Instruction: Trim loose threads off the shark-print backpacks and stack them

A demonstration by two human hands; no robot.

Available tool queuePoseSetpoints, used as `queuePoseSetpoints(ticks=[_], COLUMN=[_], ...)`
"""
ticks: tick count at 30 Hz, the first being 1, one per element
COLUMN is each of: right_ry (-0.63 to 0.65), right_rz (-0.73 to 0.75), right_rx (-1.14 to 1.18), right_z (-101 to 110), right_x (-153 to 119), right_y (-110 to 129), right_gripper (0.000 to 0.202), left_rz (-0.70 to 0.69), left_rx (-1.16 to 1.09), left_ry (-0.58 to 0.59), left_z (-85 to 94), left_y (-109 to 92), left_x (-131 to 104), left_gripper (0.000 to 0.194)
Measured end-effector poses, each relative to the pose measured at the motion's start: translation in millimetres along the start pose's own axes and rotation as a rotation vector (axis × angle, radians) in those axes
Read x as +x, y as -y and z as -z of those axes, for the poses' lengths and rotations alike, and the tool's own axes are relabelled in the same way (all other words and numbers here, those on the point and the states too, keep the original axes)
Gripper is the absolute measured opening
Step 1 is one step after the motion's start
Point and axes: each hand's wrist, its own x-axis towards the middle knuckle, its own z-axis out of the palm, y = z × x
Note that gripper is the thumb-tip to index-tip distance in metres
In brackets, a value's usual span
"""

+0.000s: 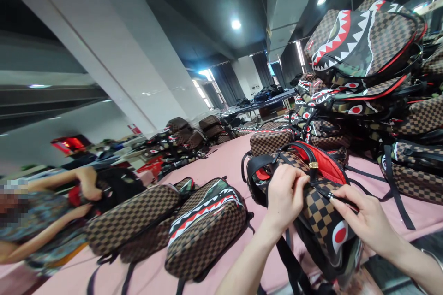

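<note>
A brown checkered backpack with a red lining and a red-and-white eye patch lies in front of me at the right. My left hand is closed in a pinch on the black zipper edge near the bag's top handle. Just to the right, my right hand pinches the same dark edge at a small metallic piece between thumb and index finger. A gold-coloured piece sits on the black handle above both hands. The bag's top is partly open, with the red lining showing.
Checkered backpacks lie on the pink table to the left. A tall pile of shark-mouth backpacks stands at the right. Another person's hands hold a dark bag at the far left. More bags are stacked further back.
</note>
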Motion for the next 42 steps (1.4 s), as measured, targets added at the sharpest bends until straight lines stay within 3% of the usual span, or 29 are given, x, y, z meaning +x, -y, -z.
queuePoseSetpoints(ticks=[3, 7, 10, 13, 16, 19, 21, 23, 26, 29, 31, 33, 35, 38, 40, 42], right_ry=[-0.013, -0.044, -0.098, -0.116, -0.183, -0.408, -0.41, -0.423, -0.387, -0.206, -0.077, -0.02, 0.0, 0.053, 0.099, 0.126], right_rz=[-0.001, 0.003, 0.108, 0.101, -0.055, -0.216, -0.281, -0.275, -0.153, -0.006, 0.039, 0.054, 0.069, 0.11, 0.133, 0.156], right_rx=[0.027, 0.027, -0.037, -0.121, -0.188, -0.363, -0.394, -0.365, -0.318, -0.322, -0.356, -0.403, -0.445, -0.471, -0.469, -0.481], right_z=[0, -14, -35, -45, -26, 14, 37, 47, 41, 25, 18, 16, 15, 12, 8, 5], right_x=[-7, -28, -43, -40, -15, 22, 43, 56, 60, 53, 47, 45, 44, 45, 47, 50], right_y=[0, 1, 0, -13, -39, -66, -71, -61, -30, -1, 10, 16, 21, 28, 31, 32], right_gripper=[0.017, 0.015, 0.021, 0.023, 0.023, 0.027, 0.027, 0.025, 0.02, 0.014, 0.01, 0.013, 0.02, 0.028, 0.027, 0.026], left_rz=[0.116, 0.288, 0.509, 0.618, 0.684, 0.681, 0.45, 0.167, 0.033, -0.067, -0.061, 0.053, 0.199, 0.281, 0.276, 0.284], left_rx=[-0.08, -0.038, -0.112, -0.158, -0.163, -0.211, -0.233, -0.24, -0.296, -0.38, -0.388, -0.3, -0.146, -0.055, -0.165, -0.293], left_ry=[-0.074, -0.231, -0.18, -0.15, -0.236, -0.306, -0.161, 0.092, 0.191, 0.164, 0.0, -0.228, -0.351, -0.288, -0.267, -0.336], left_z=[17.2, 35.8, 36.8, 30.0, 19.3, 2.3, -13.3, -30.1, -51.5, -59.8, -55.7, -45.7, -34.0, -20.1, -13.7, -8.1], left_y=[19, 75, 117, 132, 110, 58, 21, -9, -32, -34, -28, -19, -7, 10, 21, 31], left_x=[8, 21, 18, -2, -35, -71, -87, -95, -94, -90, -88, -84, -76, -65, -62, -61], left_gripper=[0.027, 0.027, 0.026, 0.032, 0.036, 0.027, 0.028, 0.039, 0.048, 0.039, 0.031, 0.033, 0.039, 0.041, 0.026, 0.027])
